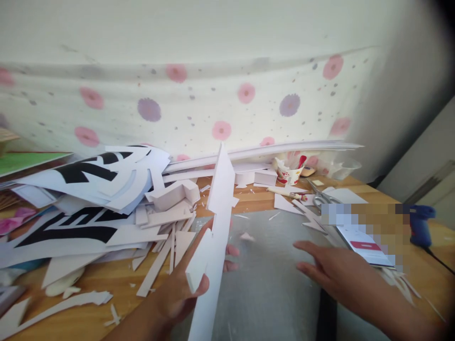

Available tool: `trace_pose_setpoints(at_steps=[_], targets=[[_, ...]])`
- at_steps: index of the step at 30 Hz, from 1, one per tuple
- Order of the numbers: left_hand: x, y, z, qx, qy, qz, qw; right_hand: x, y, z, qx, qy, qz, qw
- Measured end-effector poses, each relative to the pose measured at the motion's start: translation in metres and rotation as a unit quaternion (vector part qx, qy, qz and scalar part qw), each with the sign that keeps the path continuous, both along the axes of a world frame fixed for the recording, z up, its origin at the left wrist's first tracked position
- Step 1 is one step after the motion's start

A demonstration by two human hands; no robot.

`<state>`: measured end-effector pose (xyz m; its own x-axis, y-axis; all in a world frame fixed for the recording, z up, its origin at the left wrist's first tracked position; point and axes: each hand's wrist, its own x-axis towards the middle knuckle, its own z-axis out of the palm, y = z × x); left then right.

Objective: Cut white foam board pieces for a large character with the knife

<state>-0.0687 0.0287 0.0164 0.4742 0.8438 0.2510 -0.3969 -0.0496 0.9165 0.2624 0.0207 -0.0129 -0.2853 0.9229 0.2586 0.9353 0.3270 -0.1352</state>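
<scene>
A long white foam-board piece (219, 232), with a flat strip and raised parts along one side, stands tilted in front of me. My left hand (190, 279) is wrapped round it, the thumb on the near side and fingertips showing past its right edge. To the right, my right hand (322, 265) hovers over the grey cutting mat (263, 284) with its fingers apart and nothing in them. A small white scrap (247, 237) lies on the mat between the hands. Close to my right hand is a phone (369, 246), partly blurred out.
White cut-outs with black shapes (88, 170) and foam offcuts (156, 255) pile up at left. At the back right are a paper cup (288, 173), scissors (322, 199) and a wooden-handled tool (284, 192). A blue glue gun (421, 225) lies far right. A floral cloth (192, 104) covers the wall.
</scene>
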Motion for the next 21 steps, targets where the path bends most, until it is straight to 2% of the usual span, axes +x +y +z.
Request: trace_pose_setpoints(at_steps=[2, 4, 7, 10, 13, 16, 18, 21], targets=[[-0.002, 0.002, -0.002, 0.007, 0.022, 0.029, 0.999, 0.019, -0.022, -0.021, -0.046, -0.035, -0.037, 0.998], [-0.004, 0.004, -0.005, 0.007, 0.042, 0.05, 0.998, 0.029, -0.04, -0.034, -0.069, -0.049, -0.066, 0.994], [-0.004, 0.005, -0.007, -0.029, 0.073, 0.052, 0.996, 0.021, -0.055, -0.037, -0.085, -0.025, -0.088, 0.992], [-0.004, 0.003, -0.005, -0.057, 0.106, 0.033, 0.992, -0.001, -0.056, -0.023, -0.093, 0.038, -0.067, 0.993], [-0.004, 0.001, -0.002, -0.081, 0.133, 0.042, 0.987, -0.019, -0.05, -0.006, -0.018, 0.117, -0.017, 0.993], [-0.003, 0.0, -0.001, -0.098, 0.134, 0.038, 0.985, -0.03, -0.039, 0.016, 0.088, 0.165, 0.086, 0.979], [-0.003, 0.001, -0.001, -0.102, 0.127, 0.031, 0.986, -0.037, -0.028, 0.032, 0.089, 0.188, 0.17, 0.963], [-0.002, 0.003, -0.003, -0.106, 0.099, 0.033, 0.989, -0.05, -0.006, 0.053, 0.098, 0.19, 0.232, 0.949]])
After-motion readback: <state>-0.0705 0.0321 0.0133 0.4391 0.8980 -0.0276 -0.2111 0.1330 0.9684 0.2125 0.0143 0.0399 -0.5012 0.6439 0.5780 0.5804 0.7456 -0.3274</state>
